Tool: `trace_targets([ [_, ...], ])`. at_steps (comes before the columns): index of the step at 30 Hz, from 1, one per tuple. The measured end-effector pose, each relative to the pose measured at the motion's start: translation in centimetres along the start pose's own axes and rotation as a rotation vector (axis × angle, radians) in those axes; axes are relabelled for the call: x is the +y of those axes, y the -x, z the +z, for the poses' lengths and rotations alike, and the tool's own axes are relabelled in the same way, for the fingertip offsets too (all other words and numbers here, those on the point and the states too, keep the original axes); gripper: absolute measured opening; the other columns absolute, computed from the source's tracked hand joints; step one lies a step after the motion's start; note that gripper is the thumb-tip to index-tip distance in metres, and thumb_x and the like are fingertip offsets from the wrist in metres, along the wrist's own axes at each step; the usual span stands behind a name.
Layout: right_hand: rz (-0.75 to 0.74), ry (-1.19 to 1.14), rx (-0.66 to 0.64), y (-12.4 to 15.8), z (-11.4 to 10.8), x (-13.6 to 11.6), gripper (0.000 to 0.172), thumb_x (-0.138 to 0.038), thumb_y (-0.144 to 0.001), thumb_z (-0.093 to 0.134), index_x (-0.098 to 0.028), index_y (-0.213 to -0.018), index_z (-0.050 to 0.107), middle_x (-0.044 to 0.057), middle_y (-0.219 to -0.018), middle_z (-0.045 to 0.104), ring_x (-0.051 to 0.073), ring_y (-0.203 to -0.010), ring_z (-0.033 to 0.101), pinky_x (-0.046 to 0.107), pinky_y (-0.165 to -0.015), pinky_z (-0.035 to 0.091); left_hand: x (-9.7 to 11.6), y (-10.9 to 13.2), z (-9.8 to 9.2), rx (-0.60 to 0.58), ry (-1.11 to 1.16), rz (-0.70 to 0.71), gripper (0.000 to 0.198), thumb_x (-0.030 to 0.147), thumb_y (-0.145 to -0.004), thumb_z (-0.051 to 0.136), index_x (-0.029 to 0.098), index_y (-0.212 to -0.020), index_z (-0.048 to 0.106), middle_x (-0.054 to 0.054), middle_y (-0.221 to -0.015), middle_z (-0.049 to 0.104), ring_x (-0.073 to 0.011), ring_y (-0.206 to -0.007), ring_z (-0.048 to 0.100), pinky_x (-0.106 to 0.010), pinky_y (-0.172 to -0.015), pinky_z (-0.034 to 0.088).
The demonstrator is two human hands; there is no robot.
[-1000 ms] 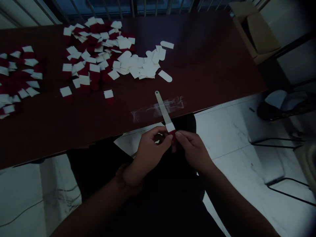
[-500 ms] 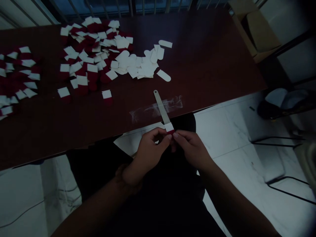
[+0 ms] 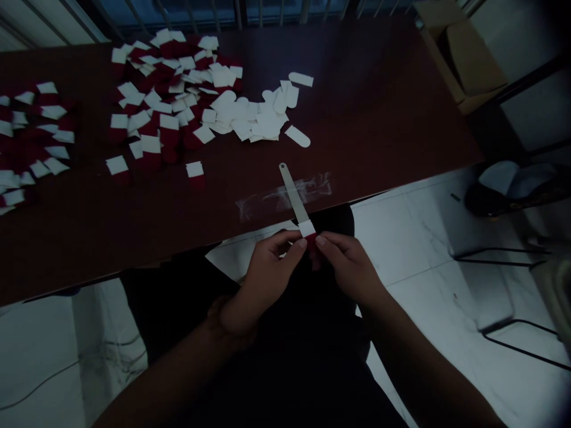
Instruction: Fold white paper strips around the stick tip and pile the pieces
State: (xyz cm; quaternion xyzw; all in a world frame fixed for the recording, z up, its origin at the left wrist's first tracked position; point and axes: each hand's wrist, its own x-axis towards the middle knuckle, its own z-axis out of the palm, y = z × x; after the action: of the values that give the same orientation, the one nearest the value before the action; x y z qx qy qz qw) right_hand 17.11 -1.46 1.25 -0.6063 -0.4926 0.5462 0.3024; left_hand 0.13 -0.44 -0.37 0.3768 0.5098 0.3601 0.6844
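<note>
My left hand (image 3: pixel 272 267) and my right hand (image 3: pixel 348 267) meet just below the front edge of the dark table (image 3: pixel 379 107). Both pinch a small red and white piece (image 3: pixel 308 232) slipped over the end of a flat metal strip (image 3: pixel 291 190). The strip is taped to the table with clear tape (image 3: pixel 285 196) and sticks out over the edge toward me. Fingers of both hands are closed on the piece.
A heap of red and white pieces (image 3: pixel 165 89) and white rounded paper cutouts (image 3: pixel 259 116) lies at the table's back. More red and white pieces (image 3: pixel 31 142) lie at the left. A cardboard box (image 3: pixel 464 53) and a chair (image 3: pixel 513 190) stand at the right.
Both hands stay pinched on the piece at the strip's end, with only tiny finger shifts. The view has barely moved.
</note>
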Motion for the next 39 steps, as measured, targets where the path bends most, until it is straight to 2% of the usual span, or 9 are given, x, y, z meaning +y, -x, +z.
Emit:
trace_targets([
  [4, -0.067, 0.011, 0.151, -1.0, -0.3, -0.1, 0.024, -0.036, -0.1, 0.059, -0.022, -0.082, 0.067, -0.001, -0.074, 0.063, 0.015, -0.07, 0.056, 0.029, -0.068, 0.043, -0.4, -0.5, -0.4, 0.058, 0.027, -0.04, 0.025, 0.04, -0.09, 0.072, 0.022, -0.107, 0.078, 0.002, -0.065, 0.062, -0.0106, -0.056, 0.052, -0.022, -0.05, 0.038],
  [6, -0.055, -0.031, 0.135, -1.5, -0.3, -0.2, 0.021, -0.036, -0.097, 0.062, -0.022, -0.083, 0.068, -0.001, -0.076, 0.063, 0.015, -0.07, 0.056, 0.028, -0.068, 0.044, -0.5, -0.8, -0.3, 0.077, 0.021, -0.036, 0.027, 0.042, -0.09, 0.073, 0.02, -0.106, 0.077, 0.002, -0.064, 0.062, -0.011, -0.056, 0.053, -0.022, -0.051, 0.039],
  [15, 0.083, -0.223, 0.072, -2.5, 0.4, -0.8, 0.036, -0.042, -0.09, 0.071, -0.022, -0.066, 0.054, -0.005, -0.057, 0.053, 0.011, -0.055, 0.045, 0.027, -0.057, 0.037, -0.3, -1.6, 0.6, 0.113, 0.044, -0.038, 0.031, 0.048, -0.088, 0.073, 0.019, -0.075, 0.072, 0.003, -0.059, 0.056, -0.0092, -0.051, 0.045, -0.024, -0.049, 0.033],
  [23, 0.097, -0.17, 0.078, -3.1, 0.4, -0.7, 0.041, -0.046, -0.093, 0.068, -0.021, -0.062, 0.056, -0.004, -0.055, 0.053, 0.012, -0.055, 0.047, 0.027, -0.056, 0.038, -0.1, -1.9, 0.6, 0.12, 0.088, -0.066, 0.034, 0.047, -0.088, 0.073, 0.019, -0.069, 0.07, 0.004, -0.056, 0.05, -0.0089, -0.05, 0.04, -0.023, -0.048, 0.028],
  [26, 0.123, -0.031, 0.043, -1.0, 0.1, 0.0, 0.046, -0.051, -0.097, 0.061, -0.021, -0.063, 0.059, -0.002, -0.057, 0.055, 0.013, -0.057, 0.05, 0.028, -0.058, 0.04, -0.1, -0.3, 0.5, 0.082, 0.003, -0.079, 0.031, 0.044, -0.09, 0.071, 0.019, -0.071, 0.07, 0.002, -0.059, 0.056, -0.0104, -0.054, 0.046, -0.024, -0.051, 0.034],
  [29, 0.198, 0.114, -0.051, 3.2, 0.2, 1.3, 0.046, -0.051, -0.098, 0.058, -0.022, -0.063, 0.059, -0.001, -0.058, 0.057, 0.015, -0.057, 0.054, 0.029, -0.057, 0.041, -0.4, 2.7, 0.0, -0.051, -0.181, -0.132, 0.023, 0.035, -0.09, 0.067, 0.019, -0.075, 0.073, -0.001, -0.069, 0.069, -0.0151, -0.065, 0.059, -0.026, -0.062, 0.044],
  [33, 0.237, 0.203, -0.2, 7.4, 1.0, 2.9, 0.044, -0.052, -0.1, 0.053, -0.022, -0.069, 0.063, 0.002, -0.067, 0.065, 0.019, -0.065, 0.064, 0.029, -0.06, 0.048, 0.1, 6.2, -1.0, -0.206, -0.457, -0.15, 0.013, 0.03, -0.087, 0.067, 0.021, -0.088, 0.077, -0.002, -0.08, 0.076, -0.0183, -0.072, 0.067, -0.028, -0.065, 0.048],
  [36, 0.115, 0.271, -0.251, 7.5, 1.8, 1.7, 0.041, -0.051, -0.102, 0.051, -0.023, -0.076, 0.065, 0.002, -0.071, 0.069, 0.019, -0.067, 0.067, 0.028, -0.061, 0.05, 1.8, 7.3, -1.9, -0.192, -0.579, -0.028, 0.014, 0.028, -0.087, 0.066, 0.023, -0.093, 0.077, -0.001, -0.086, 0.078, -0.0174, -0.074, 0.069, -0.027, -0.066, 0.049],
  [39, -0.059, 0.356, -0.265, 5.7, 2.8, -1.8, 0.038, -0.043, -0.103, 0.048, -0.023, -0.076, 0.066, 0.001, -0.071, 0.07, 0.017, -0.063, 0.067, 0.026, -0.058, 0.049, 3.8, 7.6, -3.2, -0.063, -0.596, 0.144, 0.011, 0.023, -0.089, 0.064, 0.022, -0.087, 0.074, 0.0, -0.082, 0.076, -0.0155, -0.075, 0.068, -0.027, -0.071, 0.05],
])
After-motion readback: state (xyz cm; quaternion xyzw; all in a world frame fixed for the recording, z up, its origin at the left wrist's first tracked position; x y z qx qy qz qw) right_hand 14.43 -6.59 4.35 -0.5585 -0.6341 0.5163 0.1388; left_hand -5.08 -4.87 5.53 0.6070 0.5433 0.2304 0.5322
